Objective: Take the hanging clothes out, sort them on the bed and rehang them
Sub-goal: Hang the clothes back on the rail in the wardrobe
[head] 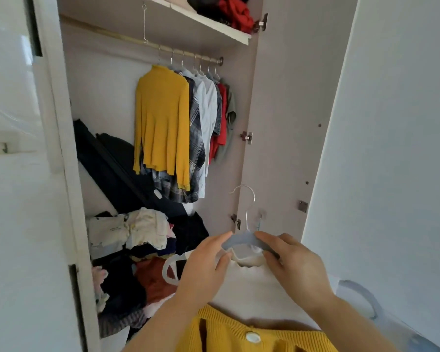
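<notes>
Grey hanger (pixel 242 239) in cream top (pixel 252 288); left hand (pixel 203 266), right hand (pixel 299 266) grip pinches each end.

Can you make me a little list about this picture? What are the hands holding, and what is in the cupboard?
left hand: fingers pinch one end of the grey hanger
right hand: fingers hold the hanger's other end
on the hanger: a cream top
rail: a yellow top in front, more shirts behind it
cupboard floor: a messy pile of clothes
top shelf: red and dark clothes
nearest the camera: a yellow knit with a white button
</notes>
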A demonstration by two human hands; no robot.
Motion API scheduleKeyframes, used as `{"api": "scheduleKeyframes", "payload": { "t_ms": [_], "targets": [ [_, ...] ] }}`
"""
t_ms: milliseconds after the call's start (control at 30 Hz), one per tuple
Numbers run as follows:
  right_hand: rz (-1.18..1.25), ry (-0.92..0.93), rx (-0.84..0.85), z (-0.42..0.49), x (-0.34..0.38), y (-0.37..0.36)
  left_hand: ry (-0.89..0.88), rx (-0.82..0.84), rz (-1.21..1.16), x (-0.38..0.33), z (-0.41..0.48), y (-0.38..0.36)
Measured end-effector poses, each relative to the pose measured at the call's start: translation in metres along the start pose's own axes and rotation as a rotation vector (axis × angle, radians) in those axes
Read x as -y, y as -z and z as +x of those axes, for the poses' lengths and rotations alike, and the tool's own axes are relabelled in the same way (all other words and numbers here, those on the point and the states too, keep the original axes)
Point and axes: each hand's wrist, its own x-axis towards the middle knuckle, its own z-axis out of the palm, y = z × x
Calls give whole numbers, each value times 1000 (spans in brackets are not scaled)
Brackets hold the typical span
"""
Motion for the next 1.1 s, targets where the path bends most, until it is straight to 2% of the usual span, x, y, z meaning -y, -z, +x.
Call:
{"api": "scheduleKeyframes", "payload": {
  "t_ms": [300, 633, 867, 1100],
  "targets": [
    [2, 24, 72, 158, -30, -75, 57, -76, 45, 91, 135, -17],
    [144, 291, 18, 335, -29, -165, 123, -236, 277, 197, 256, 8],
    [244, 420, -44, 454, -6, -203, 171, -327, 421, 240, 337, 54],
    [302, 478, -90, 559, 35, -221, 132, -344, 559, 279, 413, 115]
  ]
}}
